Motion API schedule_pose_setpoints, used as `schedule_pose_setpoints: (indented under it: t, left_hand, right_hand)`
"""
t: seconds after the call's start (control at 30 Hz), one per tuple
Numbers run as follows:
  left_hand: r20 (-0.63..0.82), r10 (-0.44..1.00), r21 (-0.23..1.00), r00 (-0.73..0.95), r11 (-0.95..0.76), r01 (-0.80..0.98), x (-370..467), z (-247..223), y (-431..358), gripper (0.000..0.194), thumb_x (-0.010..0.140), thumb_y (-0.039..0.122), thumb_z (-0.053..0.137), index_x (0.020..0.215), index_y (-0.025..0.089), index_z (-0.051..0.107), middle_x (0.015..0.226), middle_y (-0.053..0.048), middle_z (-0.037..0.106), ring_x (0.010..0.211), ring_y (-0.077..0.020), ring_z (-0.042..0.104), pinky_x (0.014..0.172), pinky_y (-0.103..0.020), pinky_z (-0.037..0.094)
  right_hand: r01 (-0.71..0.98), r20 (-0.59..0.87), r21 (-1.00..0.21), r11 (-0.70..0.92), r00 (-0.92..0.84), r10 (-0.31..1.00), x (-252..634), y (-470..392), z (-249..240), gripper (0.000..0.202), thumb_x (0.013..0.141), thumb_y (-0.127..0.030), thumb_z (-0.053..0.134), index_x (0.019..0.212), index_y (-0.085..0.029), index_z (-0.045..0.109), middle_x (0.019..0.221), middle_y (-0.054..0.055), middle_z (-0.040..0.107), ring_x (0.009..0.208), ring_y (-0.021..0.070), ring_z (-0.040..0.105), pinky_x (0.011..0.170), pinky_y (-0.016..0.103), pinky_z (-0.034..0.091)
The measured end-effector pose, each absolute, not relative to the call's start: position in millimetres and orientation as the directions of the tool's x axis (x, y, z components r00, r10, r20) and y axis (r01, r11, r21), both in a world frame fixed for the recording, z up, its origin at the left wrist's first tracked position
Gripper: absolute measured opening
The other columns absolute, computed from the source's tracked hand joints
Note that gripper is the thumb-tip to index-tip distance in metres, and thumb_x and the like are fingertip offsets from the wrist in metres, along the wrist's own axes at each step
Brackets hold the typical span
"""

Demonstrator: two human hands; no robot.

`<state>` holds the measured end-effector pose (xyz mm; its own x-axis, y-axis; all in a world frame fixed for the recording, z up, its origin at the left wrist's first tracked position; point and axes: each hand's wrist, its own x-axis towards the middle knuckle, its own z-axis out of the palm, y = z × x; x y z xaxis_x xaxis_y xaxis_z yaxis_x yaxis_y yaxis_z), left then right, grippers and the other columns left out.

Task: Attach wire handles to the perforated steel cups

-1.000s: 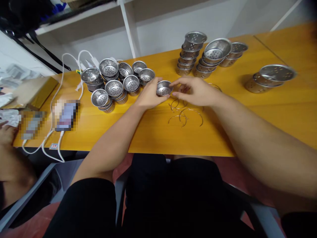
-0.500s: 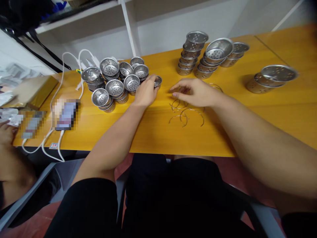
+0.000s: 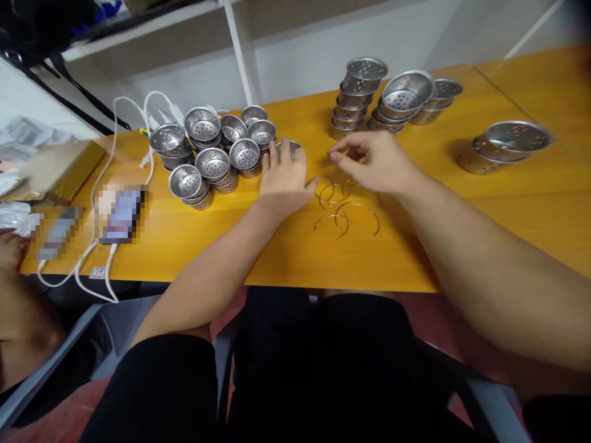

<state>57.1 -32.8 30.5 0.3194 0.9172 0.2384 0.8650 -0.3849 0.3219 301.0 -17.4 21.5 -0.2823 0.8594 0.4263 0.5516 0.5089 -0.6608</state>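
Observation:
My left hand [image 3: 285,178] is open, its fingers spread over a small perforated metal cup [image 3: 292,147] that it partly hides. Left of it, more such cups [image 3: 212,163] stand close together in short stacks. My right hand [image 3: 376,160] hovers over the table with thumb and forefinger tips brought together. Whatever they pinch, if anything, is too small to make out. Below the right hand, several thin curved wire pieces [image 3: 356,205] lie loosely on the wood, some of them partly hidden by it.
Behind my right hand stand taller cup stacks [image 3: 353,101], and a pair of nested cups [image 3: 503,147] lies at the right. White cables [image 3: 96,184] run to two blurred phones [image 3: 122,218] at the left. A box [image 3: 60,172] sits beyond. Another person's arm [image 3: 23,307] shows at the left edge.
My left hand has spread its fingers and shifted slightly right and nearer. My right hand has risen a little and its thumb and forefinger have closed together.

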Motion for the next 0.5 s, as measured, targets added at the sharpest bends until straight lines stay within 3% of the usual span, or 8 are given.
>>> schedule_pose_setpoints:
  t: [0.1,0.23,0.33,0.5]
  left_hand:
    - [0.257,0.847,0.346,0.465,-0.53,0.774,64,38,-41,0.072,0.103,0.035,0.086,0.167,0.015,0.061,0.198,-0.025,0.036,0.191,-0.0545,0.022,0.161,-0.073,0.015]
    - [0.192,0.697,0.33,0.691,-0.709,0.624,68,34,-43,0.063,0.108,0.03,0.079,0.167,0.013,0.062,0.197,-0.026,0.038,0.188,-0.0431,0.037,0.159,-0.058,0.03]
    - [0.057,0.732,0.324,0.679,-0.657,0.681,68,29,-38,0.068,0.111,0.027,0.077,0.172,0.006,0.057,0.196,-0.032,0.036,0.189,-0.0431,0.038,0.159,-0.057,0.033]
    - [0.004,0.796,0.322,0.605,-0.574,0.753,65,35,-32,0.071,0.112,0.029,0.078,0.175,0.003,0.056,0.196,-0.032,0.038,0.187,-0.0447,0.04,0.158,-0.055,0.034]
  right_hand:
    - [0.552,0.459,-0.678,0.485,-0.198,0.866,303,-18,24,0.039,0.109,-0.072,0.078,0.1,-0.034,0.081,0.096,0.008,0.085,0.084,0.0345,0.073,0.087,0.06,0.065]
    - [0.558,0.514,-0.679,0.476,-0.102,0.852,305,-16,26,0.036,0.11,-0.065,0.08,0.098,-0.031,0.079,0.097,0.01,0.085,0.082,0.0318,0.071,0.083,0.055,0.063]
    - [0.576,0.58,-0.659,0.483,-0.02,0.815,313,-10,30,0.032,0.11,-0.059,0.081,0.112,-0.027,0.082,0.11,0.015,0.086,0.091,0.0333,0.074,0.085,0.053,0.062]
    - [0.622,0.522,-0.634,0.46,-0.095,0.848,336,-3,38,0.044,0.112,-0.061,0.08,0.14,-0.027,0.079,0.134,0.019,0.081,0.135,0.0435,0.071,0.106,0.058,0.063]
